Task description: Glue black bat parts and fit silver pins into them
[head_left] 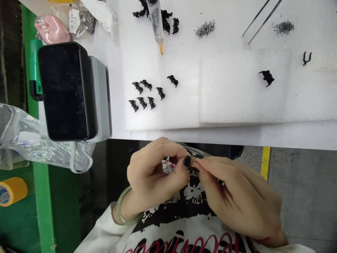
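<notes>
My left hand [155, 175] and my right hand [237, 193] meet fingertip to fingertip in front of my shirt, below the table edge. Both pinch with thumb and index finger. Between the tips shows a tiny yellowish sliver, too small and covered to name. On the white foam sheet [163, 116] beyond them lie several small black plastic clips, one of them a black clip [160, 93] near the middle of the group. Another black piece [267, 78] rests alone on the raised foam at the right.
A syringe [157, 24] with an amber tip hangs over the foam. Tweezers [260, 23] reach in near two piles of tiny metal parts [205, 28]. A small black fork-shaped piece [306, 58] lies at right. A phone [64, 91], plastic bag [31, 137] and yellow tape roll [13, 191] are left.
</notes>
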A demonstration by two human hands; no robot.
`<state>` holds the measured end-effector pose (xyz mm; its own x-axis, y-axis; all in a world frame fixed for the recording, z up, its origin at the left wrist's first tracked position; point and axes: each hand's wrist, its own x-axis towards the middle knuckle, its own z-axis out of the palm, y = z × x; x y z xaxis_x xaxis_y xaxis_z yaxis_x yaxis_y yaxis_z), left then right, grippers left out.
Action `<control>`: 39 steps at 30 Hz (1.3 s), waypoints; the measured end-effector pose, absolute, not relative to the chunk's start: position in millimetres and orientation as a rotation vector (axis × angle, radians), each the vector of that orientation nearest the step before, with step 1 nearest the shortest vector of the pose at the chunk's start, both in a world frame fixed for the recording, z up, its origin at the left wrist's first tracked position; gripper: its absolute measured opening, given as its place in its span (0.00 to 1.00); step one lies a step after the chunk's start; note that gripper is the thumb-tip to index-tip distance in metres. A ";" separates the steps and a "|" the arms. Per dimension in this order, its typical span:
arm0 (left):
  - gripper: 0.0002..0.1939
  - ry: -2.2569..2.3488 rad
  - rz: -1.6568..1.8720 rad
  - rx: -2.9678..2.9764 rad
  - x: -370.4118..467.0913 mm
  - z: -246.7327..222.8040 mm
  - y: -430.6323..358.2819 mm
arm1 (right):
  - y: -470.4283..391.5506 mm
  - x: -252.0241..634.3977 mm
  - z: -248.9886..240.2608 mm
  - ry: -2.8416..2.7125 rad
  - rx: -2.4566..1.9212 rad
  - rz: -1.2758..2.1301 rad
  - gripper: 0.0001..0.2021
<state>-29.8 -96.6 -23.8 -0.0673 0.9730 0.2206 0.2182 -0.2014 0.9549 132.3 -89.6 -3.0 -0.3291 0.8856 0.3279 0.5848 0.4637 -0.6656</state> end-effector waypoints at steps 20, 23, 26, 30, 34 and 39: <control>0.11 1.229 1.177 1.145 -36.3 -22.4 -99.7 | -87.9 134.0 -4.6 -1.994 -1.214 0.596 0.04; 0.10 1.230 1.165 1.106 -37.0 -21.9 -100.3 | -85.6 135.1 -2.0 -2.018 -1.188 0.622 0.03; 0.11 1.221 1.160 1.092 -37.9 -21.3 -101.1 | -84.8 135.7 -1.2 -2.018 -1.178 0.606 0.05; 0.13 1.235 1.156 1.098 -38.9 -19.9 -101.7 | -85.8 135.8 -2.0 -2.046 -1.150 0.596 0.06; 0.13 1.246 1.161 1.089 -39.9 -19.3 -102.3 | -86.2 136.1 -4.0 -2.107 -1.137 0.501 0.06; 0.12 1.258 1.155 1.092 -40.1 -20.1 -103.0 | -85.1 134.2 -8.7 -2.133 -1.084 0.514 0.07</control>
<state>-40.1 -103.0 -20.1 -0.0222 0.9931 -0.1149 -0.0299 0.1142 0.9930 134.2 -85.1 -8.7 -0.4213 0.8172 0.3934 0.5480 0.5750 -0.6075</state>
